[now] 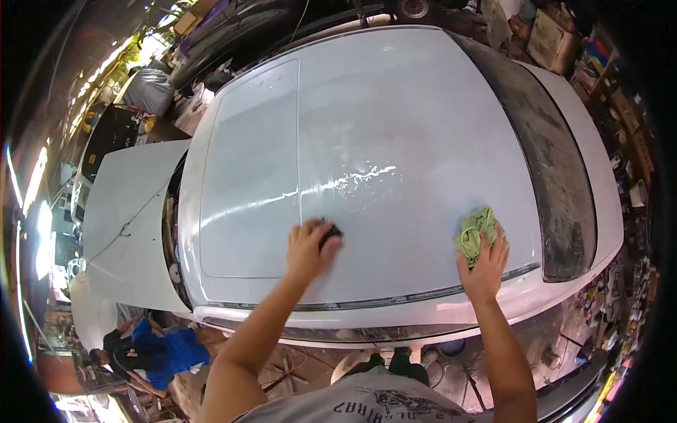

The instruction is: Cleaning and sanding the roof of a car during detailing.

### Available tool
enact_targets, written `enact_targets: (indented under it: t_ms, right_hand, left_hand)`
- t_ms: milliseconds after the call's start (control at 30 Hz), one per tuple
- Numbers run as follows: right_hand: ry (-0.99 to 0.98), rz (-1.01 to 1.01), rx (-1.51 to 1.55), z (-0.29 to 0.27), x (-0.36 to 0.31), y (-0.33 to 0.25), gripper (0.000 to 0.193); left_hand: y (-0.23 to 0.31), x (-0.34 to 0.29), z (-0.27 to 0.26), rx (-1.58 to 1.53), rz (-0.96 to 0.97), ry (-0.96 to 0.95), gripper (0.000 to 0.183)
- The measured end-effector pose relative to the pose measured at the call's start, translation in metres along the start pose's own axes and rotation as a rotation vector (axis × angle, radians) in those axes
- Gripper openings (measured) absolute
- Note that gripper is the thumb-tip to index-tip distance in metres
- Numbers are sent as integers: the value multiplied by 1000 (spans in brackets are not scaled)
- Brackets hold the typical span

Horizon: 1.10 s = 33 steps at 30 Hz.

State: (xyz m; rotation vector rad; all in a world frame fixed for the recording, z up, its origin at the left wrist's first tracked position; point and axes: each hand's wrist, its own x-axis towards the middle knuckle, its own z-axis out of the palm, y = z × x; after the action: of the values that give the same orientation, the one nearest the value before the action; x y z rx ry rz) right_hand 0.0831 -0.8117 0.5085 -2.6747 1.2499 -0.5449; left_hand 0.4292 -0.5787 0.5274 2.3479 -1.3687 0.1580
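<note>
Landmark: car roof (395,141), pale, wide, smooth.

- Middle and far part of roof: bare panel, open to a hand sweeping across it.
- Near edge of roof, left of centre: left hand (309,248) pressed on a small dark pad (330,231); blocks that patch.
- Near edge of roof, right: right hand (485,266) on a crumpled green cloth (477,231); blocks that patch.
- Between the two hands along the near edge: bare strip, passable.
- Right of roof: dark dusty windscreen (557,169), unoccupied.
- Left of roof: raised pale lid (130,211), gap between it and roof narrow.
- Below roof, lower left: crouching person in blue (159,352) fills the floor there.
</note>
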Motion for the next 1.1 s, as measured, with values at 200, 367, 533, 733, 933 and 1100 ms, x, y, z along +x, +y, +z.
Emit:
enact_targets:
  t_ms: [200,367,533,733,933,1100]
  right_hand:
    - [2,13,49,3,-3,-18,77]
    - [-26,-6,107,12,7,-34,74]
    - [0,50,65,3,-1,-5,72]
    - [-19,72,46,-1,1,-15,72]
    - [-55,46,128,5,-1,-31,71]
    - [-32,56,119,8,3,-21,72]
  left_hand:
    - [-44,137,1,59,-46,74,30]
    - [-99,208,23,265,-99,253,37]
    - [13,76,26,11,-15,-10,33]
    - [15,63,14,16,-26,-55,35]
    - [-30,213,38,145,-260,98,38]
    - [6,122,41,45,-128,56,35]
